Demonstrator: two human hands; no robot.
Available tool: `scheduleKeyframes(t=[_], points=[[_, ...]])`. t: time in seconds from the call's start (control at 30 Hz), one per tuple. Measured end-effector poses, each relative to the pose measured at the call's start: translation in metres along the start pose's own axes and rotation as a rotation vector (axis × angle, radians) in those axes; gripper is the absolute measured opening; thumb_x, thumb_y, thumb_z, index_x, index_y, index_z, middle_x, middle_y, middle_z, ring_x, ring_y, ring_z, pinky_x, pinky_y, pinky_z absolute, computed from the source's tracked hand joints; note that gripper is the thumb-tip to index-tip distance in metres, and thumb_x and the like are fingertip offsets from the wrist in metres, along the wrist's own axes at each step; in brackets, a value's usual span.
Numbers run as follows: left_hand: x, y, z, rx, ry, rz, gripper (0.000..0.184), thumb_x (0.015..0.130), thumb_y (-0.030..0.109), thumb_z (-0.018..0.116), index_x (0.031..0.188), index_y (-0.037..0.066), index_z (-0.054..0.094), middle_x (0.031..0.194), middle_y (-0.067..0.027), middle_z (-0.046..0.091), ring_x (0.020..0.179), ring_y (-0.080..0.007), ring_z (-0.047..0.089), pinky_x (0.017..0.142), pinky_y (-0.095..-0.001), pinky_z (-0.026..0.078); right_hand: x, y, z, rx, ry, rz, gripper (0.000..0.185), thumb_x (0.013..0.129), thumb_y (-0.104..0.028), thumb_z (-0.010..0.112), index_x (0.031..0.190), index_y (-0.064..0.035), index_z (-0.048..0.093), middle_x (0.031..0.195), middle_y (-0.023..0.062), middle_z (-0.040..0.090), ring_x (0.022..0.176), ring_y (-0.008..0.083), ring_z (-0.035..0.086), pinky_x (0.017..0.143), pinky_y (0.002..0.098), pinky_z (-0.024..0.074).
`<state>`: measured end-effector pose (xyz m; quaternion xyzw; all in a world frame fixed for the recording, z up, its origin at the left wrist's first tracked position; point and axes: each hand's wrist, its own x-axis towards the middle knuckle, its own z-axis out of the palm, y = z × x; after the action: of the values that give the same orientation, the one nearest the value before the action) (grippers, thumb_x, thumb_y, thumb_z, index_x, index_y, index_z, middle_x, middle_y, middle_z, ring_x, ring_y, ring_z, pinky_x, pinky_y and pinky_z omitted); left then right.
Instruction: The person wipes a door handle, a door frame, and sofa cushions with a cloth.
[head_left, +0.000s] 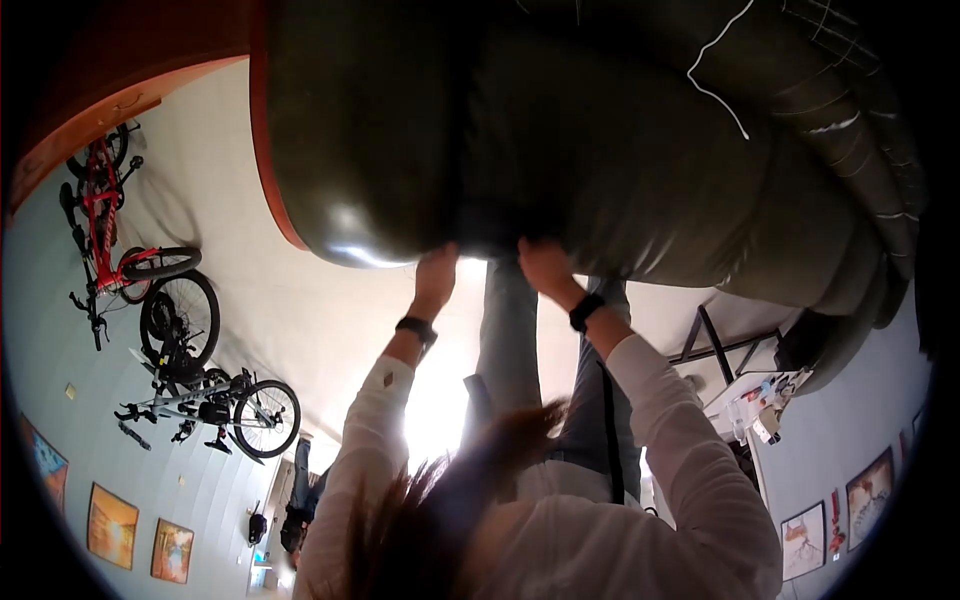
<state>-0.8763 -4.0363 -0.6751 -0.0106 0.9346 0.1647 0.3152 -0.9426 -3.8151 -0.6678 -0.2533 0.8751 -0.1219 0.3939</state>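
A large dark green couch-like padded piece point(640, 170) with a shiny surface fills the upper part of the view. At its lower edge, my left hand point(436, 278) is closed, with a watch on the wrist. To the right of it, my right hand point(547, 268) is also closed at the same edge, with a black band on the wrist. A dark strip point(488, 228) lies between the hands. The fingertips and what they hold are hard to make out. A thin white cord point(715, 95) lies on the green surface.
A red bicycle point(103, 215) and a grey bicycle point(215, 405) appear inverted at the left. A person point(298, 505) in dark clothing is at lower left. Small items lie on a white table point(735, 392) at the right. Framed pictures point(112, 523) hang on the wall.
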Motion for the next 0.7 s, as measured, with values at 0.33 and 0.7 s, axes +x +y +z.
scheduleKeyframes(t=[0.33, 0.7], points=[[-0.007, 0.027, -0.055, -0.201, -0.295, 0.061, 0.014, 0.084, 0.017, 0.045, 0.091, 0.005, 0.047, 0.071, -0.0169, 0.059, 0.066, -0.0359, 0.058, 0.06, -0.0447, 0.044, -0.028, 0.015, -0.033, 0.212, 0.055, -0.107, 0.019, 0.082, -0.024, 0.051, 0.088, -0.0063, 0.048, 0.065, 0.0153, 0.057, 0.059, 0.0331, 0.057, 0.05, 0.0417, 0.0459], [0.166, 0.097, -0.183, -0.014, 0.749, 0.446, 0.009, 0.077, 0.011, 0.055, 0.085, 0.007, 0.054, 0.087, -0.0088, 0.059, 0.091, -0.0257, 0.053, 0.077, -0.0372, 0.043, 0.073, 0.109, -0.181, -0.021, 0.757, -0.087, 0.024, 0.073, -0.009, 0.057, 0.095, -0.0032, 0.052, 0.11, 0.0119, 0.053, 0.102, 0.0302, 0.048, 0.085, 0.0383, 0.0402]])
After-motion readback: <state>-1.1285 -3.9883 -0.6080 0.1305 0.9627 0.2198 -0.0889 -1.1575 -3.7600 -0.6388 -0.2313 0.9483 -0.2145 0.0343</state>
